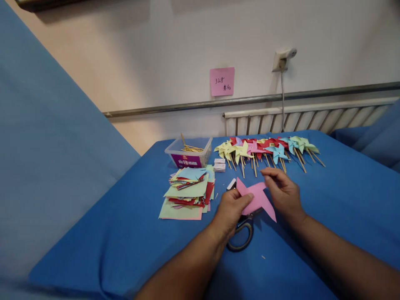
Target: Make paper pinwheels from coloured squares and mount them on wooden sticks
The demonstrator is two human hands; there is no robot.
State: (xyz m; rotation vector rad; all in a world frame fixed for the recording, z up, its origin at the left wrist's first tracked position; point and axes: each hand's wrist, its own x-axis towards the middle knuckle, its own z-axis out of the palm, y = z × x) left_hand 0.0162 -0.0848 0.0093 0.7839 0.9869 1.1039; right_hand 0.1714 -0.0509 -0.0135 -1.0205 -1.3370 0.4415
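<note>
A pink paper pinwheel [258, 197] with pointed blades is in my left hand [230, 206], its thumb pressed on the front near the middle. No stick shows on it. My right hand [283, 193] is closed in a pinch by the pinwheel's upper right blade. What sits between those fingertips, if anything, is too small to make out. Under the pinwheel lies a pair of dark-handled scissors [240, 249], mostly covered by paper and hand. Just behind my left hand, a small white-topped object [231, 183] is partly hidden.
Finished pinwheels on sticks [242, 151] lie in a row along the back. A clear plastic box [205, 157] holds thin sticks. Stacked coloured paper [184, 212] lies in front of it, beside two small white boxes [219, 167]. Blue cloth [131, 241] covers the table; a radiator [315, 114] stands behind.
</note>
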